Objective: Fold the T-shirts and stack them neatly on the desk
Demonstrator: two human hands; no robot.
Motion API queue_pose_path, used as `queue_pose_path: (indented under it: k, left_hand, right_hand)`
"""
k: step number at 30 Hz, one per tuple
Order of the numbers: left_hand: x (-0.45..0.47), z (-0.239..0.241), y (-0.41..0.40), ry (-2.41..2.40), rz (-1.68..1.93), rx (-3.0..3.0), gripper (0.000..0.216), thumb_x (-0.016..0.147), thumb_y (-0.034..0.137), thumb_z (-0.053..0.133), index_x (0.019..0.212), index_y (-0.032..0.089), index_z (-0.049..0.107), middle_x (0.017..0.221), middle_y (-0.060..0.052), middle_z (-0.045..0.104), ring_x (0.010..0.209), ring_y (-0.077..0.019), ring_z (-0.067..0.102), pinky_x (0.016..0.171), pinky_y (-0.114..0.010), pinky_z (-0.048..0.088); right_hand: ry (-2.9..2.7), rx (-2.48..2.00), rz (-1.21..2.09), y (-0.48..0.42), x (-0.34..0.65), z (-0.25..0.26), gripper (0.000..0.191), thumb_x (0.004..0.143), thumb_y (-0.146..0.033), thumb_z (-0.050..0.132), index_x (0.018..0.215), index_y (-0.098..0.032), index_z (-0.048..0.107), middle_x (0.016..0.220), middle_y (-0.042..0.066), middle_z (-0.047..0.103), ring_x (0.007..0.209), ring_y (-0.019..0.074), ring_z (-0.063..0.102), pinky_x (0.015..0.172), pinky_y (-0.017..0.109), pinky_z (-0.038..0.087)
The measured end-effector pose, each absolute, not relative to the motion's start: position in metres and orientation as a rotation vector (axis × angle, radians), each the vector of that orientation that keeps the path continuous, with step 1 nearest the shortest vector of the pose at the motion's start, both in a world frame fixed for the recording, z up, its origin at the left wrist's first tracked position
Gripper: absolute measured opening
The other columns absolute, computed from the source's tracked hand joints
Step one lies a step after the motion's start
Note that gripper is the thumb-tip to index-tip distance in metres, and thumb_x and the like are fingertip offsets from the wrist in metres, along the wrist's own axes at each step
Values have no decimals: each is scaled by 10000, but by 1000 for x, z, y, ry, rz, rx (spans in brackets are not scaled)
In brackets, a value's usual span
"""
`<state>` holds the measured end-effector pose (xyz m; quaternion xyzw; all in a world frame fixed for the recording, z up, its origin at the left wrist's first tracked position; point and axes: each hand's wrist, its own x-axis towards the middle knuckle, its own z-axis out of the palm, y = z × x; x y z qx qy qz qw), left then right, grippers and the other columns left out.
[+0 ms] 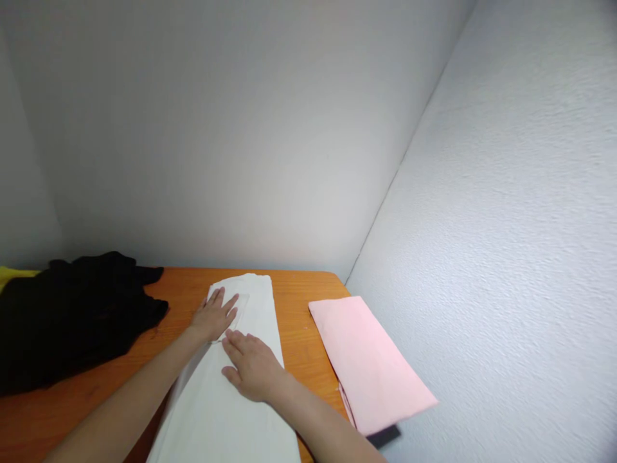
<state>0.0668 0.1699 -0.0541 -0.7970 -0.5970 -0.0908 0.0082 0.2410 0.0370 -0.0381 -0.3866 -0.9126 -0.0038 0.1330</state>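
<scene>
A long white cloth (226, 405), folded into a narrow strip, lies lengthwise on the orange wooden table (299, 302). My left hand (214, 315) rests flat on its far left part, fingers spread and stretched out. My right hand (250, 366) lies palm down on the cloth just behind and to the right of the left hand, fingers extended toward the left. Neither hand holds anything; both press on the white cloth.
A folded pink cloth (369, 360) lies at the table's right edge, overhanging it beside the white wall (506, 257). A heap of black fabric (67, 315) covers the left side, with a bit of yellow cloth (12, 275) behind it.
</scene>
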Motion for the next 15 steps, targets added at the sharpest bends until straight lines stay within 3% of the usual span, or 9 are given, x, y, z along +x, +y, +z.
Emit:
queue_pose_path:
  k: [4, 7, 11, 15]
  left_hand:
    - [75, -40, 162, -1763, -387, -2469, 563, 945, 357, 369, 1460, 139, 430, 1586, -215, 278, 1486, -372, 196, 1178, -605, 159]
    - [73, -25, 145, -1543, -509, -2523, 591, 961, 358, 335, 1488, 91, 361, 1624, -177, 177, 1519, -293, 74, 1226, -530, 82]
    - [35, -15, 84, -1024, -678, -2615, 567, 967, 363, 365, 1509, 196, 337, 1612, -94, 279, 1500, -245, 206, 1236, -466, 146]
    - [-24, -22, -18, -810, -578, -2739, 643, 923, 439, 455, 1527, 320, 270, 1591, 8, 339, 1437, -214, 361, 1197, -379, 277]
  right_hand:
    - [-2723, -1180, -19, 34, 244, -29, 609, 1047, -464, 266, 1539, -107, 218, 1597, 124, 242, 1477, 218, 217, 1192, 435, 266]
    - [-2746, -1184, -34, 19, 262, -12, 658, 1035, -504, 294, 1546, -106, 185, 1613, 129, 187, 1494, 240, 145, 1205, 448, 224]
    - [-2724, -1170, -49, -36, 318, 7, 678, 1004, -508, 393, 1538, -126, 227, 1613, 137, 199, 1498, 240, 128, 1211, 453, 202]
    - [-2819, -1128, -57, -106, 379, 3, 798, 925, -512, 523, 1547, -119, 216, 1622, 131, 158, 1504, 243, 89, 1221, 455, 175]
